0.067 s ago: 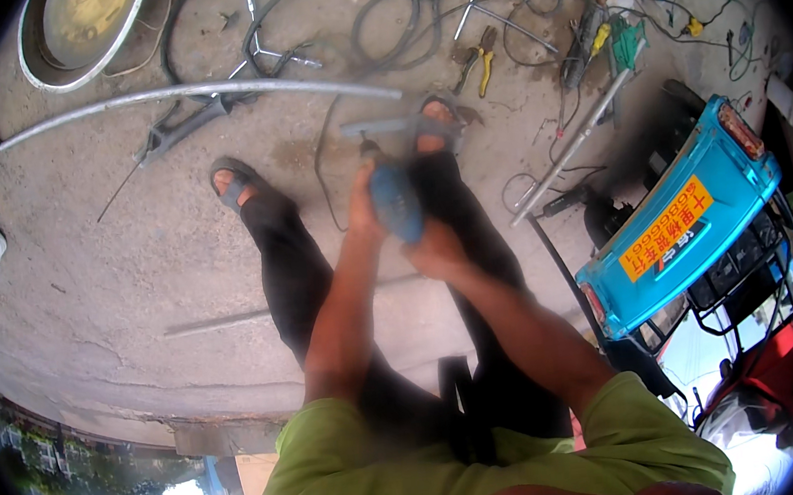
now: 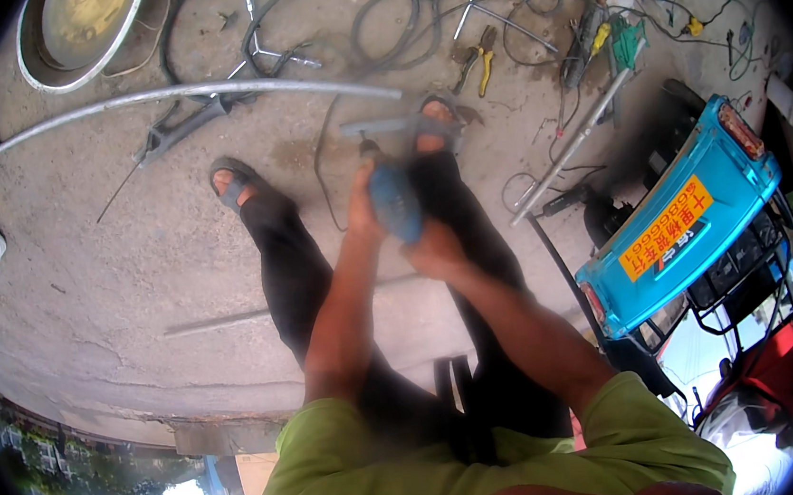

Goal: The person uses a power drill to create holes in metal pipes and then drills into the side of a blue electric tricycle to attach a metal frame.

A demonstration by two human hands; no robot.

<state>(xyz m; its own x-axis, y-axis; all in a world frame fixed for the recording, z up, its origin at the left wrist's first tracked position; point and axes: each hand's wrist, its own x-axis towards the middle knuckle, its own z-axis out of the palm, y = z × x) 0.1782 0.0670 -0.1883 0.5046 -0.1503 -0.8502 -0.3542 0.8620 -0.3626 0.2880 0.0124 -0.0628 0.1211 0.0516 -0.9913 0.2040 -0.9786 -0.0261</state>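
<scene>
Compared with the picture of a moment ago, almost nothing has changed: both hands stay on the blue power tool (image 2: 395,205), and it keeps practically the same place, near the centre of the frame. From this I judge that the work remains at the same point. The left hand (image 2: 366,201) is closed around the front left side of the tool. The right hand (image 2: 437,251) is closed at its rear end, though its fingers are partly hidden. The tool's tip points to the short metal bar (image 2: 375,126), which reaches toward the right sandal (image 2: 442,128); whether tip and bar are touching, I cannot tell.

By counting, there is one power tool, one short bar and two sandals. In the upper part of the frame are one three-armed wrench (image 2: 256,46), one T-shaped wrench (image 2: 474,4) and one pair of yellow-handled pliers (image 2: 486,62). In the upper left are one round basin (image 2: 66,86) and one long curved pipe (image 2: 190,91). At the right there is one turquoise box (image 2: 615,284). The cables are too tangled for counting.
</scene>
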